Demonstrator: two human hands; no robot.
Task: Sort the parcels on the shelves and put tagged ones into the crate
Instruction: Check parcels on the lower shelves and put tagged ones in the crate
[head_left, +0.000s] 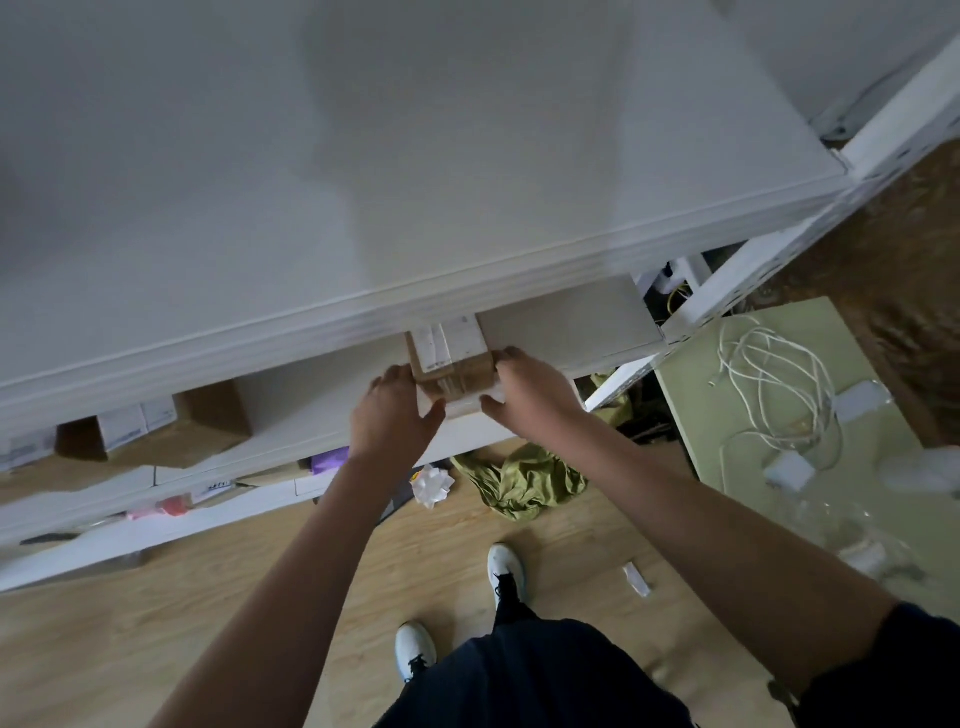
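A small brown cardboard parcel (453, 364) with white labels on top sits at the front edge of a white shelf (322, 400), partly under the shelf board above. My left hand (393, 410) grips its left side and my right hand (530, 392) grips its right side. Another brown parcel (171, 431) with white labels lies further left on the same shelf. No crate is in view.
The wide top board (415, 156) of the white shelving fills the upper view. Lower shelves hold more parcels and pink items (166, 506). On the wooden floor lie a green cloth (524, 480) and a white bow (432, 486). A pale green table (779, 415) with white cables stands at the right.
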